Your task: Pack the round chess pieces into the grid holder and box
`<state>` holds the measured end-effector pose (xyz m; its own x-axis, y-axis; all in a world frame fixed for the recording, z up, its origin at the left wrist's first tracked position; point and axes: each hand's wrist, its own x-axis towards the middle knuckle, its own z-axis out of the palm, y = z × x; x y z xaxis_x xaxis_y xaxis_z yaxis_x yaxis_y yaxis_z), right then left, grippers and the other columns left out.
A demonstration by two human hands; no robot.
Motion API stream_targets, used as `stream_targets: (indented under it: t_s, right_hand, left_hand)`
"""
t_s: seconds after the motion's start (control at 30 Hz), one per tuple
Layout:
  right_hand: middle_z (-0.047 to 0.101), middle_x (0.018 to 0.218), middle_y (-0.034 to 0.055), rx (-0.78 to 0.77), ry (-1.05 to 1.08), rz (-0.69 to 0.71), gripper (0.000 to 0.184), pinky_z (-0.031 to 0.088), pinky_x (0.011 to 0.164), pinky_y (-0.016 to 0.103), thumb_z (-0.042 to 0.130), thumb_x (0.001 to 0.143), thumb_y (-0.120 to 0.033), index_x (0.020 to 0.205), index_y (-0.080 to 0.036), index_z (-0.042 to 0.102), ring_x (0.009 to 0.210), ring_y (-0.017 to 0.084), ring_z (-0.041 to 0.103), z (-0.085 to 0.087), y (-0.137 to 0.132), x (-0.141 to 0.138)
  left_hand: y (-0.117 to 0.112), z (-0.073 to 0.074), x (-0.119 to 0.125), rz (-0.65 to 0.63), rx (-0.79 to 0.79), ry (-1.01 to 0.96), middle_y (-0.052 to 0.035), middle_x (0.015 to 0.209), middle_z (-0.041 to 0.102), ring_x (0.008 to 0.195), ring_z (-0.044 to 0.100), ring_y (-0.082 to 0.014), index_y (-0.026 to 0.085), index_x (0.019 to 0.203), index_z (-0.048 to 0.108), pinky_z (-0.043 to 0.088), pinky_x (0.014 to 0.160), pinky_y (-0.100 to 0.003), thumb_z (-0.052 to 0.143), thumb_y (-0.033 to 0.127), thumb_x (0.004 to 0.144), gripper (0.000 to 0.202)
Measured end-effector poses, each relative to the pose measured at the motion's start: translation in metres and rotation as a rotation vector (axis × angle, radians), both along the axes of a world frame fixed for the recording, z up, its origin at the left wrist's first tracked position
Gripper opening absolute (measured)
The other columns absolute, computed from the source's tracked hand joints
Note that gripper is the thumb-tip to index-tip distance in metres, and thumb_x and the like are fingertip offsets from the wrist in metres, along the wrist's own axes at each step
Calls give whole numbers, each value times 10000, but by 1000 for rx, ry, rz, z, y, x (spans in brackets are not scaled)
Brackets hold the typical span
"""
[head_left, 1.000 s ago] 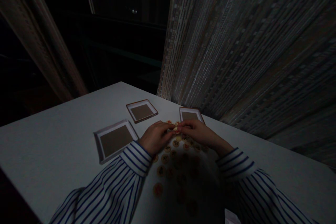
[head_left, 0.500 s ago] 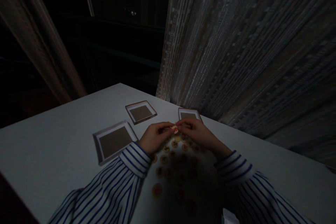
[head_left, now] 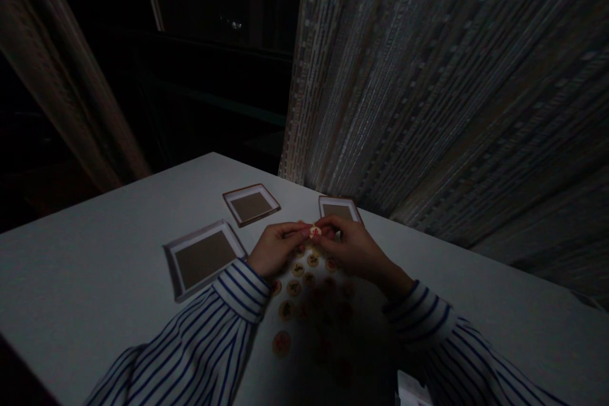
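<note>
Between my two hands, at fingertip height above the table, is a round xiangqi piece (head_left: 314,232) with a red character facing me. My left hand (head_left: 278,246) pinches its left side with thumb and fingers. From the right, my right hand (head_left: 349,244) grips the same piece, thumb below and forefinger on top. Under and in front of the hands lie several more round pieces with dark or red characters, among them a dark-marked piece (head_left: 287,310) and a red-marked piece (head_left: 281,343). Shadow hides much of those nearest me.
On the white table (head_left: 109,241) stand a large shallow box part (head_left: 174,269) at left, a smaller shallow box (head_left: 239,223) behind it, and another shallow box (head_left: 327,198) partly behind my right hand. A patterned curtain (head_left: 380,76) hangs beyond the table's far edge. A white object (head_left: 412,390) is at the bottom edge.
The held piece has turned so its red-marked face shows more plainly, and my fingers have shifted slightly on it. The whole view has moved a little, so things appear farther left.
</note>
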<state>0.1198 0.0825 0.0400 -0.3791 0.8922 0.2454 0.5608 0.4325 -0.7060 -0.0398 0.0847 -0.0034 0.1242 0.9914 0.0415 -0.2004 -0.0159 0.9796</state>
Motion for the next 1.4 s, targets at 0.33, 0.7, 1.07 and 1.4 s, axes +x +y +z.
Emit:
stream_targets:
  t_s: [0.33, 0.7, 1.07, 1.4]
  right_hand:
    - [606, 653, -11, -19, 19, -70, 126, 387, 529, 219, 605, 734, -292, 755, -167, 602, 590, 109, 521, 6, -4, -2]
    - [652, 701, 8, 20, 0, -56, 133, 406, 579, 233, 532, 790, -259, 777, -168, 630, 642, 130, 557, 6, -11, 4]
    - [667, 1023, 43, 166, -83, 125, 242, 421, 859, 310, 450, 858, -200, 997, -224, 646, 963, 172, 586, 6, -27, 13]
    - [670, 942, 71, 349, -192, 79, 214, 447, 794, 336, 561, 810, -239, 1012, -199, 620, 887, 187, 594, 1, -38, 23]
  left_hand:
    - [-5, 8, -2, -61, 54, 62, -28, 671, 692, 635, 585, -134, 140, 799, 728, 461, 673, -266, 710, 333, 615, 267]
    - [-9, 4, 7, -64, 30, -26, -42, 738, 703, 697, 633, -154, 126, 773, 691, 496, 728, -303, 797, 316, 489, 358]
    - [-15, 8, 8, -111, -8, -3, -7, 635, 652, 586, 592, -108, 122, 729, 632, 459, 593, -233, 787, 343, 516, 344]
    - [-19, 6, 10, -115, 73, 98, -4, 584, 610, 539, 526, -101, 124, 698, 671, 408, 533, -224, 691, 430, 629, 315]
